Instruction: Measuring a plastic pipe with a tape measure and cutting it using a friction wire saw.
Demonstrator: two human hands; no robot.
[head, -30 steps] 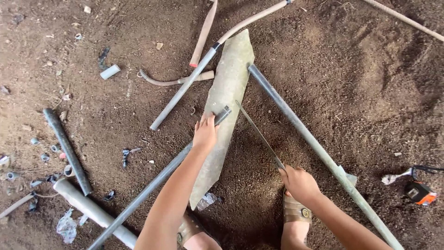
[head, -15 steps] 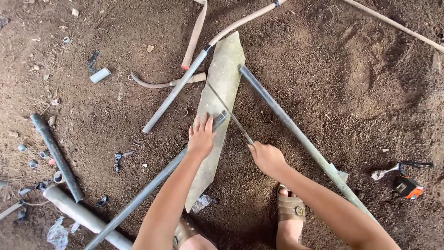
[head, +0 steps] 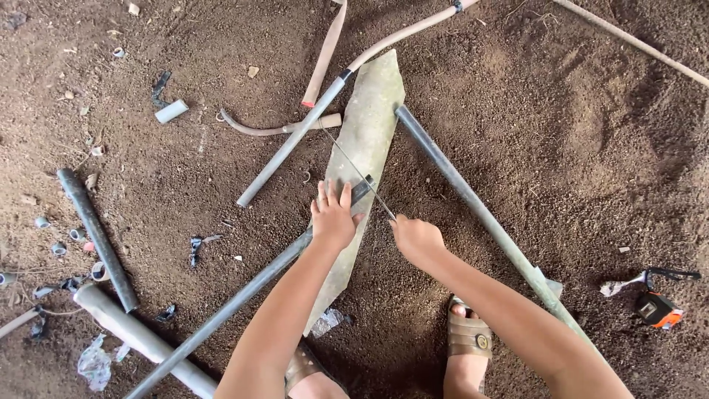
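My left hand (head: pixel 333 215) presses a long grey pipe (head: pixel 244 299) down onto a pale flat stone slab (head: pixel 367 125) lying on the dirt. The pipe's end (head: pixel 362 189) rests across the slab just past my fingers. My right hand (head: pixel 415 238) grips the near end of a thin saw blade (head: pixel 353 165), which runs diagonally up and left over the slab, crossing the pipe's end. Both my sandalled feet (head: pixel 467 336) show at the bottom edge.
A second long grey pipe (head: pixel 480 214) runs diagonally right of the slab. A shorter pipe (head: pixel 292 140) and a curved hose (head: pixel 275 130) lie to the left. A dark pipe (head: pixel 96 236), a thick pale pipe (head: pixel 125 329) and small pipe offcuts are at far left. An orange tape measure (head: pixel 657 309) lies right.
My right hand has moved up and left with the saw blade, from beside the right pipe to next to my left hand. The blade now lies across the pipe end.
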